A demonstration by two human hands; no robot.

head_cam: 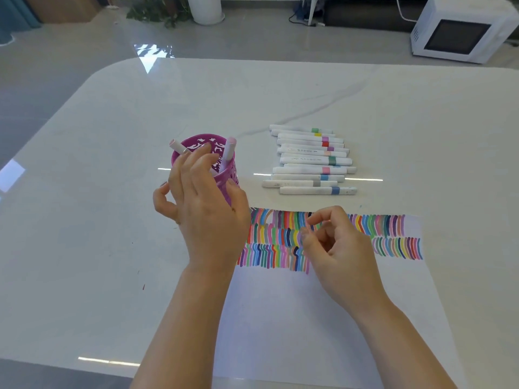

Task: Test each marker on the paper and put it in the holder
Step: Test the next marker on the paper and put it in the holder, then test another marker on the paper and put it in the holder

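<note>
The white table [98,136] was glossy, so anything knocked over on it would likely have slid or rolled. The sheet of paper [295,318] at 6 o'clock carried three bands of colour strokes along its far edge, and it lay loose with nothing pinning it. The left hand [207,214] hovered over the holder with fingers spread and nearly straight. It gripped nothing, though the fingertips lay close to the rim. The right hand [339,254] hung above the strokes, its fingers loosely curled and apparently empty, and its heel could have smeared any wet ink. About a dozen untested markers [309,160] lay in a row at 1 o'clock, liable to roll if nudged. The purple cut-out holder [229,175] stood at 10 o'clock of the paper, light and tall. The leaning pink-capped marker [229,151] and a second marker [177,146] stood in it, and a careless withdrawal of the left hand might have tipped it.
</note>
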